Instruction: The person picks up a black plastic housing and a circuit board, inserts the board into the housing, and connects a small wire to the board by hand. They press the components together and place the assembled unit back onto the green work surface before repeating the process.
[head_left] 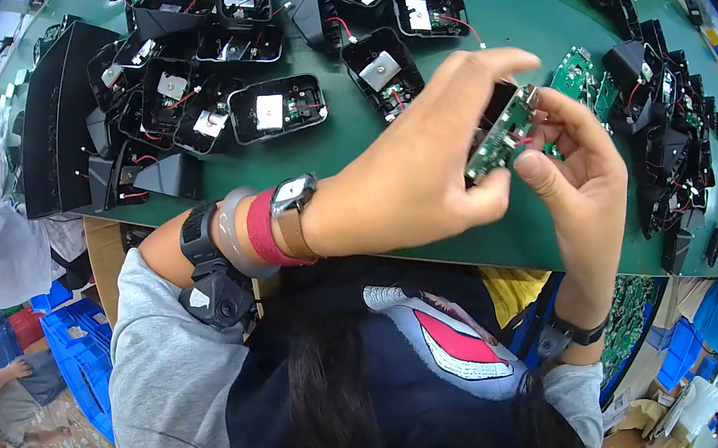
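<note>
Above the table (335, 144), left hand (433, 169) and right hand (587, 162) clamp fingers on a circuit board (500, 138); loose boards (573, 73) remain, black housings (243, 117) seem filled.

Bright, fairly even indoor light; main src. can't be told. Far-L rim has blown-out white patches. Green table (339, 140) bends toward L & R rims (fisheye distort.), corners blk w/ bluish fringe. White pads (269, 112) glare, little detail. Dark shirt (409, 399), near, loses detail in shade. Rim bkgd soft; held circuit board (500, 140) slightly blurred.
</note>
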A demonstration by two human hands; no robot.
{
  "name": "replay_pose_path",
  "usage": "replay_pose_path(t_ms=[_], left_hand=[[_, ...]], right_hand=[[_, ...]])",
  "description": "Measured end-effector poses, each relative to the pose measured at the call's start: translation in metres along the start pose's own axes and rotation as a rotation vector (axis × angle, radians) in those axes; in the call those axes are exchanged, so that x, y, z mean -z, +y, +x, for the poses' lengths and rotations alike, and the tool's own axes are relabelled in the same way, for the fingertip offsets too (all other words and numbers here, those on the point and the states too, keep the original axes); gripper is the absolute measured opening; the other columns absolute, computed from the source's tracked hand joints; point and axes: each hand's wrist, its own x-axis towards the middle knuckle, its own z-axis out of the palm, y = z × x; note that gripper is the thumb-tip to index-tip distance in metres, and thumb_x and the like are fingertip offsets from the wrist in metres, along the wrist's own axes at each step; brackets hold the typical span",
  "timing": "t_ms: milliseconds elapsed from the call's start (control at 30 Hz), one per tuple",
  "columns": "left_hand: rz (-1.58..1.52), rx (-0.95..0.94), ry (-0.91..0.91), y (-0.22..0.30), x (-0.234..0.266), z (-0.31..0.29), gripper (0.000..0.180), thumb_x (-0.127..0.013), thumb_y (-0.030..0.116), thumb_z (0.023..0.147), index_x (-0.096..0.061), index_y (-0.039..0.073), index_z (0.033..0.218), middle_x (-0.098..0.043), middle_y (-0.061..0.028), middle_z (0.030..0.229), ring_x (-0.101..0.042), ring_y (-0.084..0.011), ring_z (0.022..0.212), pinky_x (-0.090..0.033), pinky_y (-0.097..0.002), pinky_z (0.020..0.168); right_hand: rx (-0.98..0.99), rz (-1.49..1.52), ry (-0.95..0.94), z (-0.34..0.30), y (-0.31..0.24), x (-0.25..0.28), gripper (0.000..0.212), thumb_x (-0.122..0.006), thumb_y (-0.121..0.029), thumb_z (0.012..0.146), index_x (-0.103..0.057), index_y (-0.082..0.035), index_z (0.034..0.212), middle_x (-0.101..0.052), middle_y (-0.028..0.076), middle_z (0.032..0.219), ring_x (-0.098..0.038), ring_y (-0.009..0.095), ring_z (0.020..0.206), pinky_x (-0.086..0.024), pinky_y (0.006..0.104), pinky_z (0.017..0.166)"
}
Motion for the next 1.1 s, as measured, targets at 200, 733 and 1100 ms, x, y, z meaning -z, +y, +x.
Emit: replay_pose_path(t_ms=[200,733,1100], left_hand=[[-0.019,0.204,-0.026,-0.003,0.000,-0.002,0.078,-0.065,0.006,0.069,-0.029,0.006,0.139,-0.045,-0.0114,0.113,-0.049,-0.0198,0.103,-0.040,-0.0316,0.093],[-0.441,0.316,-0.069,-0.002,0.000,-0.003,0.071,-0.058,0.010,0.087,-0.018,0.002,0.144,-0.041,-0.0117,0.127,-0.043,-0.0181,0.115,-0.034,-0.0313,0.100],[-0.448,0.345,-0.168,-0.004,0.005,-0.001,0.053,-0.064,0.016,0.088,-0.035,0.002,0.130,-0.043,-0.0081,0.123,-0.041,-0.0155,0.119,-0.034,-0.0310,0.102]], right_hand=[[0.105,-0.055,0.100,-0.005,0.000,-0.014,0.023,-0.065,0.000,0.084,-0.058,0.004,0.105,-0.059,0.006,0.097,-0.057,0.010,0.086,-0.049,0.0215,0.072],[0.080,-0.128,0.162,0.008,0.019,-0.021,0.034,-0.066,-0.001,0.080,-0.055,-0.003,0.112,-0.045,0.005,0.106,-0.049,0.008,0.079,-0.046,0.0203,0.064],[0.378,-0.254,0.152,0.002,0.028,-0.022,0.023,-0.063,0.003,0.079,-0.059,-0.004,0.100,-0.048,0.009,0.103,-0.051,0.012,0.080,-0.051,0.0243,0.067]])
